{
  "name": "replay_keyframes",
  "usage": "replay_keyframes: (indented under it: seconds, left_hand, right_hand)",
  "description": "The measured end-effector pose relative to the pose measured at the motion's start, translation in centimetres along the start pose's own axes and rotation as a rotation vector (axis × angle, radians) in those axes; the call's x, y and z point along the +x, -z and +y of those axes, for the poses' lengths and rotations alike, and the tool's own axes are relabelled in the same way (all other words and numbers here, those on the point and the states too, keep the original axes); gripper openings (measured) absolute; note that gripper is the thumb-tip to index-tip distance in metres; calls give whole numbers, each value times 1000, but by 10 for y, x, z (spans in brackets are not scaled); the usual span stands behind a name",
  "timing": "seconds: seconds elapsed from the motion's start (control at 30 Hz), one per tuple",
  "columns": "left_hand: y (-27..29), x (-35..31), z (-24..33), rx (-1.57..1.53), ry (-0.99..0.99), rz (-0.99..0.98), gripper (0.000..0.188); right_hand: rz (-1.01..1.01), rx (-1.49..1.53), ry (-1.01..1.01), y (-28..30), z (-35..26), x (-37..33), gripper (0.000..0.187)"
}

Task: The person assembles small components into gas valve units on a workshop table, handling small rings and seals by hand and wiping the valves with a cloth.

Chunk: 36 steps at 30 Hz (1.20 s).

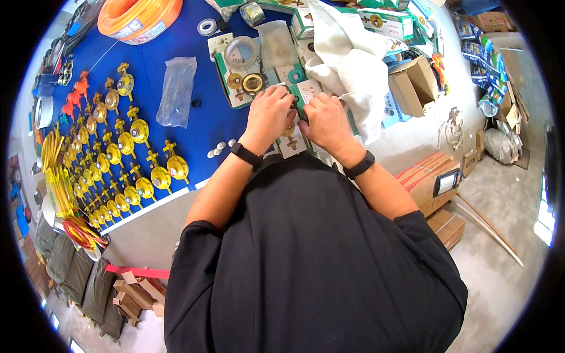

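Note:
My left hand and my right hand are close together at the near edge of the blue table. Both have curled fingers. A small dark part shows between their fingertips, too covered to name. Under and around them lie white-and-green printed cartons, partly hidden by the hands. Just beyond my left hand, a round brass-coloured piece rests on a carton beside a roll of clear tape. A white cloth is heaped beyond my right hand.
Rows of yellow gas regulators cover the table's left side, with red ones behind. A clear plastic bag lies mid-table; an orange hose coil sits at the back. An open cardboard box stands right; long cartons are on the floor.

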<state>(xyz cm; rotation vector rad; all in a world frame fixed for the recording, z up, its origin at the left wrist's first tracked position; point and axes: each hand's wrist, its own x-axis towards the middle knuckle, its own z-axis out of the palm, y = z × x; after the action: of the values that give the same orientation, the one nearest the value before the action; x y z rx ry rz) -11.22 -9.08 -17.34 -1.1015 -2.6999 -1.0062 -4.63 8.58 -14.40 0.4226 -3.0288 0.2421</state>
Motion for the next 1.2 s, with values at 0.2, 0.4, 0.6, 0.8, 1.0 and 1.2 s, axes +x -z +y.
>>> replay_keyframes:
  seconds: [0.2,0.4,0.6,0.8,1.0,1.2]
  left_hand:
    - [-9,-4,-4,-39,32,-19,22]
    - [-8,-11,1,-22,33,-26,29]
    - [-5,-17,-1,-47,46,25,34]
    - [-5,-19,-3,-46,41,12,36]
    - [9,-21,2,-69,35,-10,47]
    - [11,-26,1,-67,36,-30,50]
  right_hand:
    - [13,63,-54,12,-1,11,19]
    - [2,126,-60,12,-6,18,20]
    - [3,106,-49,3,-9,22,20]
    - [16,94,-42,-4,-10,27,20]
    - [25,60,-27,-3,-10,25,19]
    - [-41,37,-43,-3,-11,25,23]
